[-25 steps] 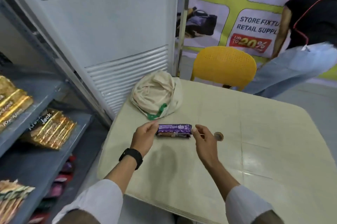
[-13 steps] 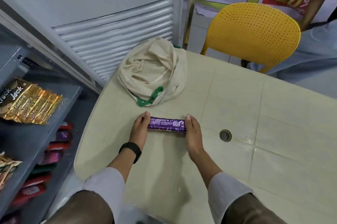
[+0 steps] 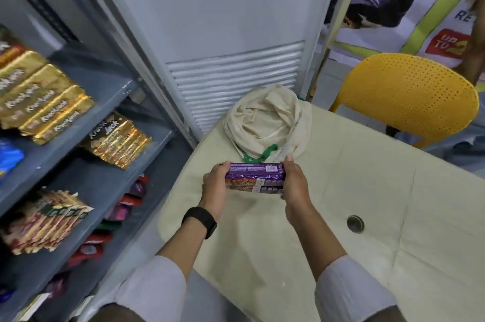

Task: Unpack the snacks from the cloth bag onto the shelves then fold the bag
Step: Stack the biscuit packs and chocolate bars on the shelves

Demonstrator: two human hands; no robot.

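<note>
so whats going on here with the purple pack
A person holds a purple snack pack by its ends, left hand and right hand, lifted above the cream table. The cloth bag sits crumpled behind it. The grey shelves on the left already hold gold packets.

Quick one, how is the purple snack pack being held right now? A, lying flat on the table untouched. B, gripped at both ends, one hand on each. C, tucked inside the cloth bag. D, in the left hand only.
B: the left hand and the right hand each grip one end of the purple snack pack, in front of the cloth bag.
</note>
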